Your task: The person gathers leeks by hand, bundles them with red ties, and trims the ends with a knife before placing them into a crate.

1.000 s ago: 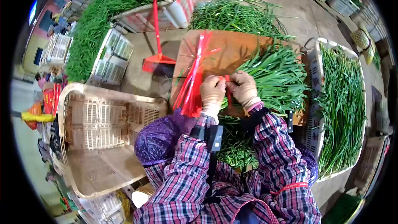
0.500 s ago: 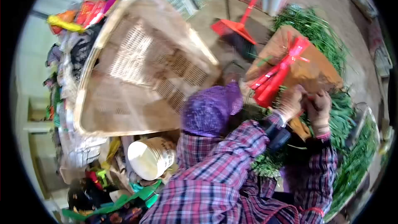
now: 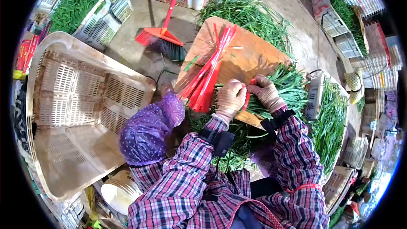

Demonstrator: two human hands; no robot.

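Note:
Both of my hands meet at the near edge of a wooden board [image 3: 258, 53]. My left hand [image 3: 230, 98] is closed on one side of a red tie strip [image 3: 249, 95]. My right hand [image 3: 267, 92] pinches the same strip from the other side. The strip lies at the end of a bunch of long green leaves, like chives [image 3: 288, 85]; whether it circles them fully is hidden by my fingers. A bundle of loose red strips [image 3: 210, 74] rests on the board, left of my hands.
A large worn plastic crate [image 3: 63, 148] stands tilted at left, above a white bucket [image 3: 116, 193]. A red broom [image 3: 163, 36] lies beyond. Loose greens [image 3: 246, 15] pile behind the board; more greens fill crates [image 3: 108, 23] around. A purple dotted cover [image 3: 146, 127] is beside my left arm.
The view has swung right and become sharper, so the board and crate appear farther left. My hands stay together near the board's edge, with the red strip now visible between them.

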